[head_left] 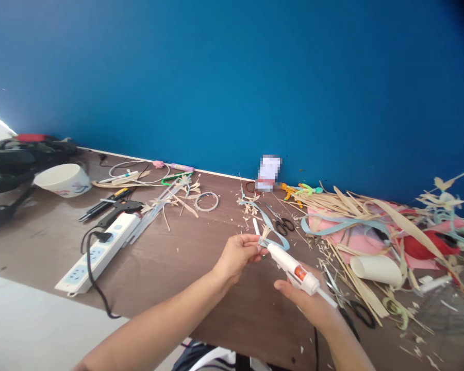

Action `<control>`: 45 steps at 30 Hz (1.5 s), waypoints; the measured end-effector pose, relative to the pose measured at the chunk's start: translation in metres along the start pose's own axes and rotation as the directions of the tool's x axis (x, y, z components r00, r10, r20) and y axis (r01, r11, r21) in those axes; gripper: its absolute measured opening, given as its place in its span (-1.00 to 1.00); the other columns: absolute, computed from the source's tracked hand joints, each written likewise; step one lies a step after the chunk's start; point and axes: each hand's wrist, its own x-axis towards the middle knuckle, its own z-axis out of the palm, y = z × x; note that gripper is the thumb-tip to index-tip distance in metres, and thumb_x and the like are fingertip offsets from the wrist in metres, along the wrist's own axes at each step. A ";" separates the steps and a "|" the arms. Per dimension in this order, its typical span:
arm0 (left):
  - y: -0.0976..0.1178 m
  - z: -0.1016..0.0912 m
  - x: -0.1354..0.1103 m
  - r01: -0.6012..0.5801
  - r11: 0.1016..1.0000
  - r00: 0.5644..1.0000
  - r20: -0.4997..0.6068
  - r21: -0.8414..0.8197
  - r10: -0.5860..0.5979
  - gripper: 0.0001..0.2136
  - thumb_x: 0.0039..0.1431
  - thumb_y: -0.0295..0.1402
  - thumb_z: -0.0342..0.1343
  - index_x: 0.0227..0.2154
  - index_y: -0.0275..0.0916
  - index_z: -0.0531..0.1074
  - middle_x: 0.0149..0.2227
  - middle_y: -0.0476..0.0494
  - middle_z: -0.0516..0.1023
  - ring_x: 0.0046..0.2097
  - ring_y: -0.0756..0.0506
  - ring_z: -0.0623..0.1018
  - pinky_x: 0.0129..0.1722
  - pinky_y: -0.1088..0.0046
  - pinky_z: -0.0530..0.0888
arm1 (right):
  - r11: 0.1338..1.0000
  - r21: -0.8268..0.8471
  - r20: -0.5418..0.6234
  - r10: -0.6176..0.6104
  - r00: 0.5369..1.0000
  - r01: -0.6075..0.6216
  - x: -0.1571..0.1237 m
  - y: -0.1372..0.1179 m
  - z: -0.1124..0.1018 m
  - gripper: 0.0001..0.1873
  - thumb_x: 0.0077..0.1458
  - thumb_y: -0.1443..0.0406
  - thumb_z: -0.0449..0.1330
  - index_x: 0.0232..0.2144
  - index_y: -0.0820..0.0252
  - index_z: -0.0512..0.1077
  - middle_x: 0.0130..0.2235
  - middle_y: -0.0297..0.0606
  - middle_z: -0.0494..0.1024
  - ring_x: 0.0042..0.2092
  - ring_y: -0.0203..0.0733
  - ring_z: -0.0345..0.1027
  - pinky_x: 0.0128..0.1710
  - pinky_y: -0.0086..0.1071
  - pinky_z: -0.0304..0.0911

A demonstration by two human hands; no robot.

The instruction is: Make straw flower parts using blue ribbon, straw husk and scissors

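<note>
Head view: the glue gun (294, 268) lies across the right hand (307, 299), which is closed around its handle, nozzle pointing to about 10 o'clock. The nozzle tip meets a small straw piece (263, 236) with a blue ribbon (274, 234), pinched between the fingertips of the left hand (237, 255); that hand is closed on the piece, thumb against forefinger. Both hands hover over the brown table (178, 263), near the middle of its front edge.

At 12 o'clock from the gun, small scissors (282, 222) lie flat. At 3 o'clock a white cup (375, 269) lies on its side among straw strips (355, 206) and pink paper (355, 239), with a red object (429, 245) farther right. At 4 o'clock, black-handled scissors (358, 309) rest just beside the right wrist.

At 9 o'clock, well apart, a white power strip (100, 252) lies with a black plug in it. Beyond it at 10 o'clock sits a black glue gun (119, 208), a wire ring (206, 201), and farther left a white bowl (64, 180). The blue wall (232, 77) rises behind the table.
</note>
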 end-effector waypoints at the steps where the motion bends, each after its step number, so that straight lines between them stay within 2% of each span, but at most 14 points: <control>1: 0.000 0.000 0.000 0.000 1.000 1.000 0.001 -0.002 0.000 -0.80 -0.24 -0.52 0.20 -0.43 -0.39 0.45 -0.48 -0.17 0.54 -0.43 -0.01 0.52 -0.48 0.59 0.37 | 1.000 0.005 -0.004 0.003 1.000 -0.003 0.000 -0.002 0.000 -0.66 -0.17 0.15 0.19 -0.67 0.17 0.11 -0.65 -0.50 0.10 -0.59 -0.39 -0.03 -0.62 -0.49 -0.03; 4: 0.000 0.000 0.000 -0.002 1.000 1.000 0.002 -0.004 0.002 -0.79 -0.25 -0.51 0.21 -0.43 -0.38 0.45 -0.48 -0.17 0.54 -0.43 -0.01 0.52 -0.47 0.58 0.38 | 1.000 0.017 -0.039 0.011 0.999 -0.011 -0.001 -0.006 0.000 -0.67 -0.19 0.14 0.19 -0.68 0.17 0.14 -0.66 -0.49 0.12 -0.60 -0.39 -0.03 -0.64 -0.49 -0.04; 11: -0.002 -0.002 0.001 -0.011 1.000 1.000 0.019 -0.006 0.011 -0.79 -0.25 -0.50 0.21 -0.43 -0.38 0.44 -0.46 -0.18 0.54 -0.41 -0.02 0.52 -0.48 0.58 0.38 | 1.000 -0.018 -0.043 -0.022 0.999 0.021 -0.001 -0.008 -0.002 -0.69 -0.17 0.13 0.18 -0.65 0.18 0.18 -0.64 -0.46 0.18 -0.59 -0.37 0.04 -0.63 -0.49 0.00; 16: -0.002 -0.001 0.001 -0.011 1.000 1.000 0.025 -0.013 0.011 -0.80 -0.25 -0.50 0.21 -0.43 -0.38 0.45 -0.47 -0.18 0.53 -0.42 -0.01 0.52 -0.47 0.59 0.38 | 0.998 -0.052 0.036 -0.039 0.999 0.041 0.000 -0.008 -0.006 -0.72 -0.12 0.15 0.16 -0.62 0.19 0.19 -0.61 -0.45 0.20 -0.57 -0.36 0.07 -0.59 -0.48 0.06; 21: -0.002 -0.001 0.001 -0.020 1.000 0.999 0.030 0.009 0.020 -0.78 -0.23 -0.49 0.21 -0.40 -0.40 0.45 -0.45 -0.19 0.53 -0.43 0.00 0.51 -0.48 0.59 0.38 | 0.995 -0.081 -0.014 -0.052 0.999 0.051 -0.002 -0.007 -0.003 -0.69 -0.15 0.12 0.17 -0.66 0.18 0.18 -0.64 -0.46 0.18 -0.59 -0.37 0.04 -0.62 -0.49 0.02; 36: -0.002 -0.001 0.001 -0.017 1.000 1.000 0.019 0.000 0.017 -0.81 -0.23 -0.52 0.20 -0.43 -0.38 0.45 -0.49 -0.16 0.53 -0.45 0.01 0.50 -0.47 0.58 0.38 | 0.997 -0.073 0.067 -0.009 0.998 0.014 -0.002 -0.008 -0.007 -0.72 -0.12 0.12 0.16 -0.60 0.19 0.22 -0.61 -0.45 0.20 -0.56 -0.36 0.07 -0.59 -0.48 0.06; 45: -0.001 0.000 0.000 -0.005 1.000 1.000 0.030 0.008 0.005 -0.80 -0.23 -0.51 0.20 -0.43 -0.39 0.45 -0.46 -0.18 0.54 -0.44 0.00 0.51 -0.48 0.59 0.38 | 0.992 -0.110 0.076 -0.053 0.996 0.061 -0.001 -0.009 -0.008 -0.71 -0.09 0.12 0.14 -0.61 0.18 0.19 -0.61 -0.44 0.19 -0.56 -0.36 0.06 -0.58 -0.47 0.06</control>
